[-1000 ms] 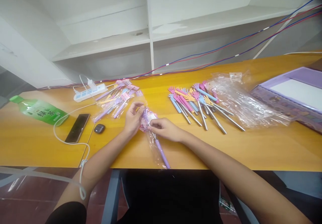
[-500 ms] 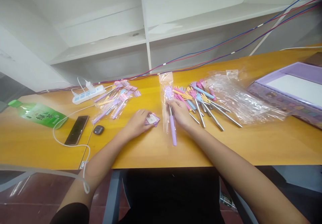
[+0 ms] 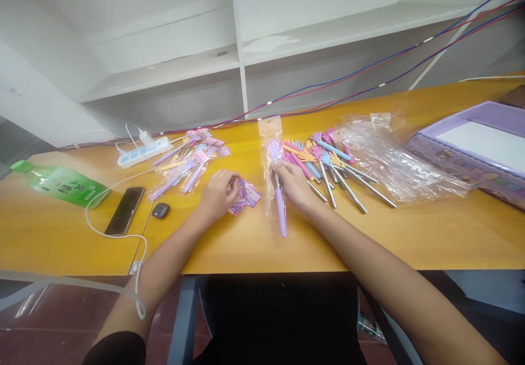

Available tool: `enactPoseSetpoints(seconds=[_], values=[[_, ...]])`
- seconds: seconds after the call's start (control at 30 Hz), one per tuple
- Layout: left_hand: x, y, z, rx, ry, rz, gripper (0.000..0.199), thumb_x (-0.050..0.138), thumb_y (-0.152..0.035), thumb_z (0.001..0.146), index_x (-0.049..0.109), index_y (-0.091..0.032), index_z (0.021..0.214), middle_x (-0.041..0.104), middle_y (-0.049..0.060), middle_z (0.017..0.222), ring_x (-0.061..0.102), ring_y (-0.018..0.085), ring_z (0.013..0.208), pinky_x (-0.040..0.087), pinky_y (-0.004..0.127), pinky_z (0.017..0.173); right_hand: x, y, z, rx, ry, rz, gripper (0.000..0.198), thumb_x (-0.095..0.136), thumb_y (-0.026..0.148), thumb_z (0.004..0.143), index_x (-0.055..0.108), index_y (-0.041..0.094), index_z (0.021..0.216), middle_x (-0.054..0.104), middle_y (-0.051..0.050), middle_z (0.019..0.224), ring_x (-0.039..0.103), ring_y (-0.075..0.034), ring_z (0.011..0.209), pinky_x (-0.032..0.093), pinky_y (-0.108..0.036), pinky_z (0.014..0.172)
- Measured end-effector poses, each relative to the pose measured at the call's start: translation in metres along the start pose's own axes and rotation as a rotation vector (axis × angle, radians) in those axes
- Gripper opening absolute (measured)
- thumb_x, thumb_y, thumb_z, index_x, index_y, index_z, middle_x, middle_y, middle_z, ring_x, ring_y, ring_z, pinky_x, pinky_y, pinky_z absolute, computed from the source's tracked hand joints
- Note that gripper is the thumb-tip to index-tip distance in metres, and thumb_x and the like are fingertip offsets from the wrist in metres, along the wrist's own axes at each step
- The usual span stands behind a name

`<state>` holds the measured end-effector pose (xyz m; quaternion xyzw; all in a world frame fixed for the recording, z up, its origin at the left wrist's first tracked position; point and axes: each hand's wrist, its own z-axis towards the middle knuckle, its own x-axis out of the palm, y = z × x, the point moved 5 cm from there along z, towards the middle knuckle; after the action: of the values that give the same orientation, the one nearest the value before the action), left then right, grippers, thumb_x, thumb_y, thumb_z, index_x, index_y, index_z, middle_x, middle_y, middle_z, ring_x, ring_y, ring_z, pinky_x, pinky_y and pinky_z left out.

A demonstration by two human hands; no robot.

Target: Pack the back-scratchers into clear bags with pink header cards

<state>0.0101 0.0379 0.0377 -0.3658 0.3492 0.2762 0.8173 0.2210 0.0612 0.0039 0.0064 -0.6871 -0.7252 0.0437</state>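
Observation:
My right hand (image 3: 294,183) pinches a purple-handled hand-shaped back scratcher (image 3: 281,212) through a clear plastic sleeve (image 3: 269,129). The scratcher lies inside the sleeve, its purple hand-shaped head toward the back and its grip end toward me. At the left edge of a small pile of pink-purple printed cards (image 3: 249,194), my left hand (image 3: 221,192) has its fingers curled closed on a card, mostly hidden by the hand. Right of my right hand lie several loose back scratchers (image 3: 324,162) in pink, blue, yellow and purple with metal rods.
Several bagged back scratchers (image 3: 184,171) lie at left, near a power strip (image 3: 144,152). Further left are a green tea bottle (image 3: 61,184), a phone (image 3: 125,212), a black earbud case (image 3: 161,210) and a white cable (image 3: 143,244). Clear bags (image 3: 394,157) and a purple case (image 3: 471,135) lie right.
My left hand has shifted left and slightly up from over the cards, uncovering more of the pile. The white-faced card on top no longer shows. My right hand keeps its hold.

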Motion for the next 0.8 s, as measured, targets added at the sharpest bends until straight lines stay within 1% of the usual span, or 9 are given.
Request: enactPoseSetpoints(seconds=[0.07,0.13,0.2,0.3,0.4,0.53,0.6,0.7,0.8], values=[[-0.006,0.001,0.0,-0.03,-0.076,-0.015,0.023,0.056,-0.02,0.095,0.065,-0.021,0.116,0.064,0.01,0.109,0.06,0.024,0.102,0.048,0.038,0.088,0.002,0.001,-0.002,0.026,0.012,0.028,0.036,0.061,0.053,0.09,0.052,0.022,0.072,0.042,0.004,0.059,0.038,-0.011,0.048,0.029,-0.025,0.043],[-0.009,0.0,-0.001,-0.043,-0.089,-0.075,0.022,0.057,-0.025,0.096,0.065,-0.021,0.117,0.061,0.011,0.116,0.059,0.025,0.108,0.049,0.04,0.092,0.005,0.002,-0.003,0.041,0.025,0.085,0.037,0.064,0.054,0.089,0.05,0.023,0.075,0.038,0.006,0.057,0.035,-0.009,0.046,0.027,-0.024,0.042],[-0.004,-0.003,-0.003,-0.058,0.019,-0.243,0.022,0.053,-0.032,0.1,0.064,-0.021,0.116,0.063,0.01,0.112,0.061,0.023,0.104,0.05,0.038,0.09,0.007,0.003,-0.004,0.023,0.033,0.148,0.039,0.066,0.055,0.088,0.046,0.024,0.075,0.036,0.008,0.055,0.032,-0.008,0.043,0.024,-0.023,0.041],[0.012,-0.012,-0.01,-0.128,0.292,-0.565,0.033,0.054,-0.041,0.101,0.055,-0.021,0.128,0.068,0.008,0.107,0.066,0.019,0.094,0.052,0.032,0.081,0.004,0.004,-0.002,-0.034,-0.002,0.179,0.039,0.066,0.052,0.089,0.042,0.024,0.075,0.041,0.008,0.053,0.035,-0.007,0.04,0.023,-0.022,0.041],[0.027,-0.019,-0.016,-0.165,0.403,-0.691,0.044,0.06,-0.039,0.098,0.046,-0.023,0.137,0.068,0.006,0.104,0.067,0.017,0.086,0.051,0.029,0.075,-0.006,0.005,0.002,-0.059,-0.126,0.196,0.035,0.065,0.047,0.09,0.041,0.024,0.076,0.044,0.008,0.053,0.038,-0.007,0.04,0.026,-0.022,0.04],[0.035,-0.023,-0.019,-0.131,0.344,-0.727,0.042,0.058,-0.031,0.099,0.043,-0.024,0.138,0.066,0.005,0.101,0.066,0.015,0.082,0.051,0.028,0.074,-0.022,0.007,0.007,-0.075,-0.277,0.271,0.033,0.065,0.043,0.088,0.04,0.024,0.077,0.04,0.01,0.054,0.038,-0.007,0.041,0.027,-0.021,0.04],[0.032,-0.022,-0.018,-0.153,0.251,-0.716,0.038,0.058,-0.03,0.099,0.044,-0.024,0.134,0.065,0.005,0.103,0.067,0.014,0.083,0.052,0.027,0.073,-0.027,0.007,0.009,-0.073,-0.298,0.299,0.033,0.065,0.044,0.087,0.041,0.025,0.077,0.04,0.01,0.054,0.038,-0.007,0.041,0.026,-0.021,0.04],[0.023,-0.02,-0.016,-0.133,0.116,-0.584,0.019,0.057,-0.034,0.1,0.056,-0.022,0.115,0.062,0.006,0.107,0.066,0.015,0.087,0.054,0.027,0.075,-0.031,0.007,0.01,-0.068,-0.309,0.314,0.034,0.065,0.045,0.087,0.039,0.025,0.078,0.039,0.011,0.052,0.039,-0.007,0.04,0.026,-0.02,0.04],[0.018,-0.019,-0.014,-0.062,0.089,-0.427,0.02,0.057,-0.038,0.1,0.064,-0.021,0.107,0.058,0.008,0.112,0.064,0.016,0.093,0.056,0.029,0.078,-0.029,0.008,0.009,-0.072,-0.305,0.304,0.035,0.065,0.046,0.087,0.038,0.025,0.079,0.045,0.01,0.054,0.043,-0.008,0.04,0.027,-0.021,0.039]])
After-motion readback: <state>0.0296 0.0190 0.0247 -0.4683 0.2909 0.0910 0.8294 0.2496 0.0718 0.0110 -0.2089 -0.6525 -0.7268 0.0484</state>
